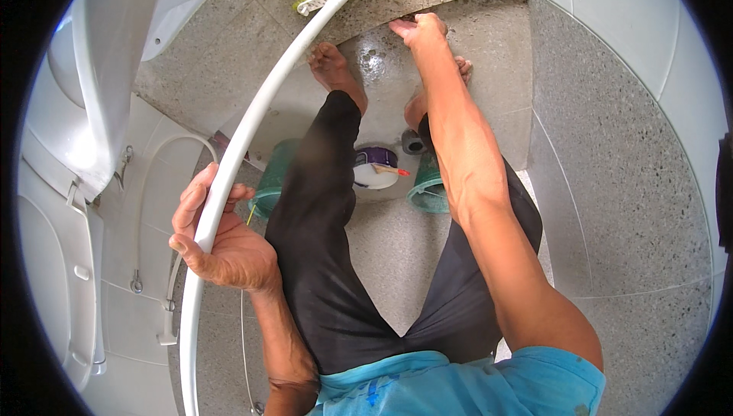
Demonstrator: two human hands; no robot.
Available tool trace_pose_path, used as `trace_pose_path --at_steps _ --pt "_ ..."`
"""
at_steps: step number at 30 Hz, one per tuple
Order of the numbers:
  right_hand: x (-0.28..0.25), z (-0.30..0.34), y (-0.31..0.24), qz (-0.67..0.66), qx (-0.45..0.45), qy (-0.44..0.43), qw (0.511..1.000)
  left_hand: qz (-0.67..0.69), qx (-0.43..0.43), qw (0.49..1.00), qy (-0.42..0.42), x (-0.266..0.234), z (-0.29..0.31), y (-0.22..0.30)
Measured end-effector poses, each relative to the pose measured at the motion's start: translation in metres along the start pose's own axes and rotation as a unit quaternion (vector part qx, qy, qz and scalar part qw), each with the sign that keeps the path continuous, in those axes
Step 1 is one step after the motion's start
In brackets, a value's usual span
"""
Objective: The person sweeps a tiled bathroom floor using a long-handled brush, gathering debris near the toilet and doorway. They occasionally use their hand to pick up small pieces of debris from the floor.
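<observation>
My left hand curls loosely around the long white handle of a floor scrub brush, palm up. The handle lies across the palm, with the thumb on its near side. At the far end, the yellow-green bristles of the brush head sit on the speckled floor tile. My right arm reaches forward between my knees. Beside the curved dark edge of the floor, my right hand is low with its fingers stretched to the left. I see nothing held in it, though part of the hand is hidden from this angle.
Between my legs stand a white tub with a purple label and a small brush lying on it. Green buckets flank it, beside a grey pipe end. At left are a white basin, a toilet and a hose.
</observation>
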State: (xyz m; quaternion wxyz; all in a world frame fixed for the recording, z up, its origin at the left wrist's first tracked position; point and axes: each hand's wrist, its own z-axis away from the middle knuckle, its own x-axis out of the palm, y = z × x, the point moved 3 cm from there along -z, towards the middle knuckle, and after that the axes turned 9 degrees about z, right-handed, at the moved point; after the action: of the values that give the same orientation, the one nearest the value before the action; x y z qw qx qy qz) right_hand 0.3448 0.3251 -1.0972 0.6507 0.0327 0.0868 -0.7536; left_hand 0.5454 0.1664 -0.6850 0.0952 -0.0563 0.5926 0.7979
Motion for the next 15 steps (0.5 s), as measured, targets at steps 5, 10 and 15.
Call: trace_pose_path --at_steps 5,10,15 --pt "0.004 0.032 -0.008 0.048 -0.096 0.111 0.988 -0.004 0.001 1.000 0.007 -0.002 0.002 0.000" --pt "-0.001 0.028 -0.027 0.111 -0.234 0.074 0.963 -0.015 -0.008 1.000 0.009 -0.003 0.001 -0.001" --pt "-0.002 0.032 -0.028 0.139 -0.268 0.052 0.952 -0.003 -0.008 1.000 0.009 -0.002 0.002 0.001"
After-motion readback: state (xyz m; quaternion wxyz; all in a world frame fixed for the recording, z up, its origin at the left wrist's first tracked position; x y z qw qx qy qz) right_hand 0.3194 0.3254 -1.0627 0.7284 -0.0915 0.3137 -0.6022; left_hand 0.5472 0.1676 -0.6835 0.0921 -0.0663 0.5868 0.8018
